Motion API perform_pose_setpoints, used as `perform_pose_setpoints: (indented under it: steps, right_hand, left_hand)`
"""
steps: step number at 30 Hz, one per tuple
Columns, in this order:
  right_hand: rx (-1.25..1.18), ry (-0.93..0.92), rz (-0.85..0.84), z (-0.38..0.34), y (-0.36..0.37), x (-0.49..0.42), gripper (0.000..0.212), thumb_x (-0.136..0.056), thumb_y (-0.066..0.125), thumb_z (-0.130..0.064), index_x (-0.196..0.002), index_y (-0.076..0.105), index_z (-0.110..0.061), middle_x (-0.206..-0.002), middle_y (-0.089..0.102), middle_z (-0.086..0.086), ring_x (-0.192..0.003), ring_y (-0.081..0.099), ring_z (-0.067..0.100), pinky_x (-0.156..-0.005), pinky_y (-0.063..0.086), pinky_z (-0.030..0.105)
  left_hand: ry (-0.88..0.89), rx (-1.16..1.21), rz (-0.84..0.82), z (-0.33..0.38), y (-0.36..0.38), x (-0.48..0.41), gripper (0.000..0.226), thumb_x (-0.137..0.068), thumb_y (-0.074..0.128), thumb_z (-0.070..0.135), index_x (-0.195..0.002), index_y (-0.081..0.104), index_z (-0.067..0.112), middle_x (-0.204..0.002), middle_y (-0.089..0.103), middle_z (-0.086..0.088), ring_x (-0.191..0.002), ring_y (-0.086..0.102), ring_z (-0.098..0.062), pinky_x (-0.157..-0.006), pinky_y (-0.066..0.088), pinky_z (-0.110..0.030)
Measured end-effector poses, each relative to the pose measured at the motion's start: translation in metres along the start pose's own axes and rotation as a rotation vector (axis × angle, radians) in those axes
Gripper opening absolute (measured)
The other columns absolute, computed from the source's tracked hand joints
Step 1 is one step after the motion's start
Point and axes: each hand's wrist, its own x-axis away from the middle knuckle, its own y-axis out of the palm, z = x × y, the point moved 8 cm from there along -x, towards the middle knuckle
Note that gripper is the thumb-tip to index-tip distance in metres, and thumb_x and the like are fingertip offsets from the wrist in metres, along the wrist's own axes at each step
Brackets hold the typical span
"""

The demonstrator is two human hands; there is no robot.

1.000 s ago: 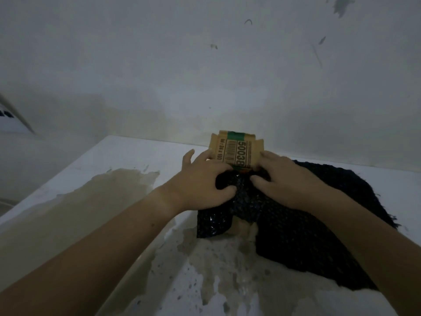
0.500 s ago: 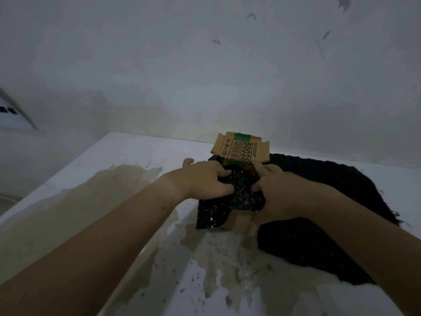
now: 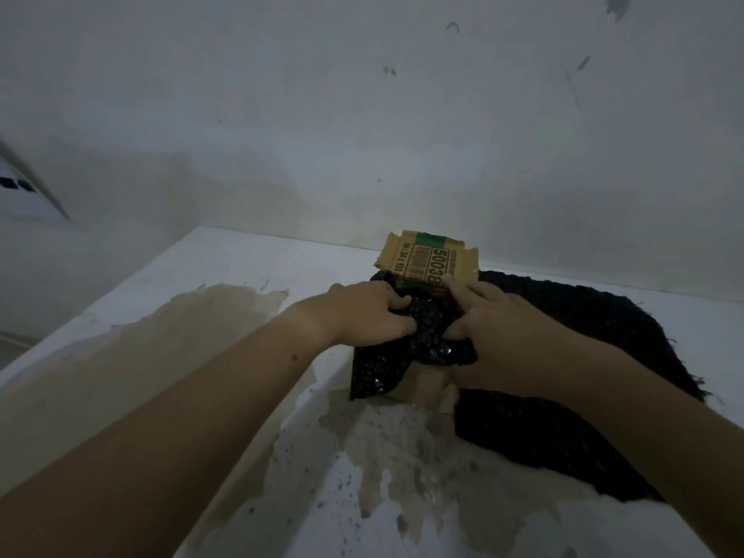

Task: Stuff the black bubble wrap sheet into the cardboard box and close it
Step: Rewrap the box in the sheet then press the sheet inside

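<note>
Wall (image 3: 362,114): pale, scuffed, rising directly behind the cardboard box (image 3: 428,261).

Desk (image 3: 225,267): white top, carrying the box near its far edge; large brown patches of worn surface spread to the left of the box and on the near side of it.

Black bubble wrap sheet (image 3: 563,356): the largest part lies flat on the desk to the right of the box and toward the viewer. One bunched portion sits at the box's mouth, and a shiny corner hangs down the box's near face on the left.

Cardboard box: brown, small, its lid flap standing upright at the far side, printed with a barcode, large digits and a green band. A strip of its near wall shows below the bunched wrap.

Right hand (image 3: 495,332): at the box's right side, fingers curled and gripping the bunched wrap, index finger touching the flap's lower edge.

Left hand (image 3: 362,316): at the box's left side, fingers closed on the same bunch, thumb pressing into it.
</note>
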Motion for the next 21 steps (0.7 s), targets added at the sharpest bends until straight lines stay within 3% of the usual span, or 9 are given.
perform_pose_setpoints:
  steps: [5, 8, 11, 14, 16, 17, 19, 21]
  right_hand:
    - [0.059, 0.049, -0.100, 0.001, 0.014, -0.006, 0.057, -0.077, 0.065, -0.060, -0.123, 0.063, -0.027, -0.162, -0.012, 0.013, -0.148, -0.005, 0.030, -0.115, 0.013, 0.053]
    - [0.061, 0.062, -0.136, 0.002, 0.018, -0.012, 0.054, -0.076, 0.067, -0.061, -0.114, 0.065, -0.022, -0.162, -0.013, 0.012, -0.148, -0.004, 0.030, -0.115, 0.015, 0.054]
    - [0.033, 0.052, -0.127, 0.002, 0.018, -0.015, 0.058, -0.076, 0.065, -0.062, -0.119, 0.064, -0.024, -0.163, -0.010, 0.010, -0.148, -0.004, 0.029, -0.116, 0.015, 0.052]
    - [0.032, 0.024, -0.086, -0.001, 0.010, -0.005, 0.052, -0.078, 0.064, -0.059, -0.119, 0.064, -0.026, -0.162, 0.011, 0.008, -0.147, 0.010, 0.029, -0.114, 0.026, 0.046]
    - [-0.037, -0.020, 0.063, -0.004, -0.005, 0.003, 0.034, -0.078, 0.066, -0.051, -0.100, 0.065, -0.025, -0.147, 0.039, 0.005, -0.136, 0.035, 0.029, -0.100, 0.043, 0.040]
    - [-0.089, -0.028, 0.140, -0.003, -0.014, 0.008, 0.034, -0.077, 0.067, -0.049, -0.099, 0.065, -0.024, -0.143, 0.044, 0.001, -0.132, 0.040, 0.026, -0.096, 0.046, 0.038]
    - [-0.112, -0.024, 0.178, -0.001, -0.021, 0.012, 0.039, -0.076, 0.068, -0.052, -0.107, 0.066, -0.030, -0.151, 0.037, -0.003, -0.136, 0.034, 0.022, -0.102, 0.042, 0.036]
    - [-0.067, -0.027, 0.096, -0.001, -0.018, 0.010, 0.045, -0.076, 0.068, -0.056, -0.115, 0.066, -0.032, -0.160, 0.020, 0.000, -0.143, 0.020, 0.022, -0.111, 0.032, 0.039]
  left_hand:
    - [0.018, 0.065, -0.058, 0.002, -0.016, -0.002, 0.058, -0.084, 0.055, 0.047, -0.141, 0.049, 0.039, -0.144, 0.048, 0.006, -0.109, 0.045, -0.011, -0.086, 0.036, -0.027]
    - [0.030, -0.003, -0.113, 0.007, -0.021, -0.003, 0.055, -0.083, 0.061, 0.043, -0.137, 0.052, 0.040, -0.140, 0.051, 0.007, -0.110, 0.049, -0.012, -0.092, 0.042, -0.031]
    - [0.063, -0.136, -0.119, 0.012, -0.025, -0.007, 0.053, -0.085, 0.063, 0.043, -0.137, 0.051, 0.042, -0.134, 0.054, 0.008, -0.109, 0.050, -0.013, -0.092, 0.044, -0.033]
    - [0.054, -0.302, -0.062, 0.016, -0.028, -0.011, 0.057, -0.087, 0.063, 0.049, -0.141, 0.046, 0.043, -0.135, 0.054, 0.008, -0.110, 0.050, -0.017, -0.094, 0.039, -0.037]
    - [0.059, -0.381, -0.016, 0.015, -0.029, -0.011, 0.059, -0.088, 0.059, 0.051, -0.144, 0.041, 0.044, -0.138, 0.053, 0.007, -0.118, 0.050, -0.021, -0.101, 0.033, -0.041]
    - [0.068, -0.388, 0.000, 0.013, -0.028, -0.011, 0.059, -0.089, 0.057, 0.052, -0.145, 0.040, 0.044, -0.137, 0.053, 0.006, -0.119, 0.050, -0.022, -0.102, 0.030, -0.042]
    - [0.081, -0.351, 0.020, 0.008, -0.025, -0.011, 0.058, -0.091, 0.053, 0.052, -0.146, 0.040, 0.041, -0.133, 0.056, 0.004, -0.117, 0.049, -0.023, -0.104, 0.025, -0.042]
    - [0.100, -0.332, 0.045, 0.006, -0.021, -0.010, 0.056, -0.093, 0.051, 0.051, -0.147, 0.040, 0.039, -0.129, 0.058, 0.004, -0.113, 0.048, -0.020, -0.106, 0.022, -0.043]
